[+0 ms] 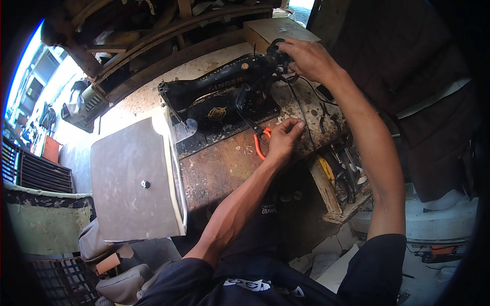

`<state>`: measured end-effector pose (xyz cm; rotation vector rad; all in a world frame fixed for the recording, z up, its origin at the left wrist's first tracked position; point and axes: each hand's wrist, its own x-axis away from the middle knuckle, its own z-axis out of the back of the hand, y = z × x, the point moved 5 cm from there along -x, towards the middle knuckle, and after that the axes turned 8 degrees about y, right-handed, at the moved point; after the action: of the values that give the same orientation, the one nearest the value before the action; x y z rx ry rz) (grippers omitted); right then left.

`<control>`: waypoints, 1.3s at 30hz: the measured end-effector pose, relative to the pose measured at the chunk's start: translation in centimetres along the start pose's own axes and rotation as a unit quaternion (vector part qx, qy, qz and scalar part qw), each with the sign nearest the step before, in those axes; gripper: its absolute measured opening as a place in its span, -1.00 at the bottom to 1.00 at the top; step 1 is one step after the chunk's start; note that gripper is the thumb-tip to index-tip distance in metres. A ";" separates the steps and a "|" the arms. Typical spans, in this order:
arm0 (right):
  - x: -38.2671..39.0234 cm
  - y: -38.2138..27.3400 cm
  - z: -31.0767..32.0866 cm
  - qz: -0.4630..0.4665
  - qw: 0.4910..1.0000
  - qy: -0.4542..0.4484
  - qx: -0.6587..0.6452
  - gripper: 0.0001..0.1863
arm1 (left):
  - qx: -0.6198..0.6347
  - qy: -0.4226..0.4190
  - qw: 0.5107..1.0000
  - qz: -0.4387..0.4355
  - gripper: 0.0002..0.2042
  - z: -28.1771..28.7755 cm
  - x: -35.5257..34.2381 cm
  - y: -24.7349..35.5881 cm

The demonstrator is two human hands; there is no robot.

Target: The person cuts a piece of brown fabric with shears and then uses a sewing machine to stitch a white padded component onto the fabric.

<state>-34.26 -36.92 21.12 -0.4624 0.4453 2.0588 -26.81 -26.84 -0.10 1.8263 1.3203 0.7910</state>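
Note:
A black sewing machine (224, 84) stands on a worn wooden table. My right hand (309, 58) is at its right end, fingers curled over the handwheel (276, 47). In front of the machine, my left hand (286, 140) is closed, thumb against fingertips; anything between them is too small to make out. Beside that hand lie scissors with orange handles (258, 145), partly hidden by it. A grey panel (132, 178) with white piping along its right edge lies at the left, its upper corner near the needle end of the machine.
An open wooden drawer (331, 196) with tools hangs at the table's right. A cardboard box (280, 31) and a wooden frame (178, 35) stand behind the machine. Dark cloth (403, 76) hangs at right. A black cord (296, 99) runs down past my left hand.

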 end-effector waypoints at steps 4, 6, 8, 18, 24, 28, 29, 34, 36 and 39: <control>0.1 -0.3 0.2 0.003 1.000 0.016 0.003 -0.50 | 0.002 -0.001 1.000 -0.003 -0.76 -0.1 0.0 0.0; 0.1 -0.2 0.1 0.001 1.000 0.017 0.004 -0.49 | 0.002 0.001 1.000 -0.003 -0.76 0.0 -0.1 0.0; 0.0 0.0 0.0 0.007 1.000 0.022 0.003 -0.51 | -0.012 -0.004 1.000 -0.015 -0.77 0.0 -0.1 0.1; 0.1 0.0 0.0 0.003 1.000 0.020 0.005 -0.54 | -0.005 0.001 1.000 -0.008 -0.77 -0.1 0.1 0.2; 0.2 0.1 -0.1 0.008 1.000 0.022 -0.001 -0.55 | -0.013 0.003 1.000 0.001 -0.80 0.0 0.1 0.2; 0.2 0.0 -0.1 0.012 0.999 0.040 0.003 -0.55 | -0.006 0.004 1.000 -0.006 -0.77 -0.2 0.1 0.2; 0.2 0.0 -0.1 0.011 0.999 0.038 -0.002 -0.56 | -0.001 0.004 1.000 -0.005 -0.77 -0.1 0.1 0.2; 0.2 0.2 -0.2 0.004 1.000 0.021 -0.006 -0.56 | -0.004 0.006 1.000 -0.001 -0.78 -0.1 0.1 0.1; 0.2 0.1 -0.2 0.006 1.000 0.023 0.002 -0.55 | -0.008 0.004 1.000 -0.002 -0.78 -0.1 0.1 0.2; 0.2 0.0 -0.1 0.008 1.000 0.027 0.009 -0.53 | -0.008 0.002 1.000 -0.003 -0.78 -0.2 0.2 0.3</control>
<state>-34.37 -36.83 20.90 -0.5069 0.5001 2.0606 -26.76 -26.69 0.27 1.8082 1.3192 0.8007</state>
